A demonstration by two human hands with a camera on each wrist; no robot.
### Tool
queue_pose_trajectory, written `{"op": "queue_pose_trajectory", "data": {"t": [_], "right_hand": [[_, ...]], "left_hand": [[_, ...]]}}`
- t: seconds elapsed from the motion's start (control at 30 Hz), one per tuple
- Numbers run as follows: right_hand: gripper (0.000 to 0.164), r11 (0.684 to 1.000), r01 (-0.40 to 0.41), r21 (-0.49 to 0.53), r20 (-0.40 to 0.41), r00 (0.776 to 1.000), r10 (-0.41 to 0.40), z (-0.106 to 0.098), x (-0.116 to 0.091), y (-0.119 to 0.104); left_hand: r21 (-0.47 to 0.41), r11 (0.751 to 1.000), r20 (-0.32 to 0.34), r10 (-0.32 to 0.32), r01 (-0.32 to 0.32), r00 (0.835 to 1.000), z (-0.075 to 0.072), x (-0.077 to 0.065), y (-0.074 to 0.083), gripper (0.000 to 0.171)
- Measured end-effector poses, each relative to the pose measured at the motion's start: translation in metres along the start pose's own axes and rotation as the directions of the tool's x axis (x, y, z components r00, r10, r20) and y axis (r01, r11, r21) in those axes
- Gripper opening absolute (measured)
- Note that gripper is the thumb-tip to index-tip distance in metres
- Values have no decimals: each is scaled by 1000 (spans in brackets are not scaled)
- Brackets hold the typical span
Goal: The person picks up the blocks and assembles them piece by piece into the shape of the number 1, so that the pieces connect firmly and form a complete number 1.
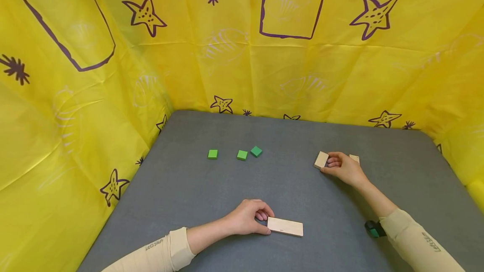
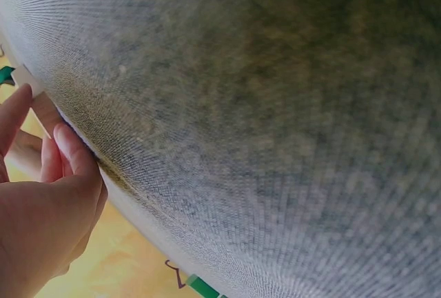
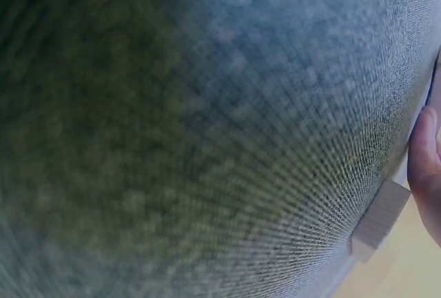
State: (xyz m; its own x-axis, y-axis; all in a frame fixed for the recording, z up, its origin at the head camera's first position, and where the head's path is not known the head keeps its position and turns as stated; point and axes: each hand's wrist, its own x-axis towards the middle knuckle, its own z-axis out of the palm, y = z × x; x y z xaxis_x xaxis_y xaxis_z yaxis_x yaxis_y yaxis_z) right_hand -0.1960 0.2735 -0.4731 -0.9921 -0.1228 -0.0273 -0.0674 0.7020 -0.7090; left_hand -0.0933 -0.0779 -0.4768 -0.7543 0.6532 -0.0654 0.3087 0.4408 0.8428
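Note:
In the head view my left hand (image 1: 247, 217) pinches the left end of a long, flat wooden block (image 1: 285, 226) between thumb and fingers, low on the grey table. The same block (image 2: 45, 113) shows at the fingertips in the left wrist view. Farther back on the right, my right hand (image 1: 345, 169) holds a shorter wooden block (image 1: 321, 160) by its right side, thumb at the near corner. Another wooden block (image 1: 354, 158) lies just behind that hand, partly hidden by it; in the right wrist view a wooden block (image 3: 381, 220) sits beside the hand (image 3: 426, 174).
Two light green blocks (image 1: 213, 154) (image 1: 242, 155) and a darker green block (image 1: 256, 151) lie toward the back left of the grey table (image 1: 181, 188). Yellow patterned cloth (image 1: 227, 66) hangs behind and beside the table.

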Motion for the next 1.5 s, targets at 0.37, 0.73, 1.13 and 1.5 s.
{"op": "queue_pose_trajectory", "data": {"t": [0.37,0.73,1.13,1.5], "right_hand": [[65,1000,-14,22,18,1000,14,1,-4,-3],[63,997,-10,83,43,999,6,5,-9,-8],[63,989,10,150,78,997,-22,11,-16,-15],[64,974,-3,226,119,993,-25,20,-20,-17]], "left_hand": [[-4,1000,0,20,-20,1000,0,-1,0,30],[-27,1000,2,2,-2,1000,-1,-1,2,31],[-21,999,1,43,-43,999,-1,-2,-1,31],[-15,999,-1,40,-40,999,-1,-1,-1,31]]}}
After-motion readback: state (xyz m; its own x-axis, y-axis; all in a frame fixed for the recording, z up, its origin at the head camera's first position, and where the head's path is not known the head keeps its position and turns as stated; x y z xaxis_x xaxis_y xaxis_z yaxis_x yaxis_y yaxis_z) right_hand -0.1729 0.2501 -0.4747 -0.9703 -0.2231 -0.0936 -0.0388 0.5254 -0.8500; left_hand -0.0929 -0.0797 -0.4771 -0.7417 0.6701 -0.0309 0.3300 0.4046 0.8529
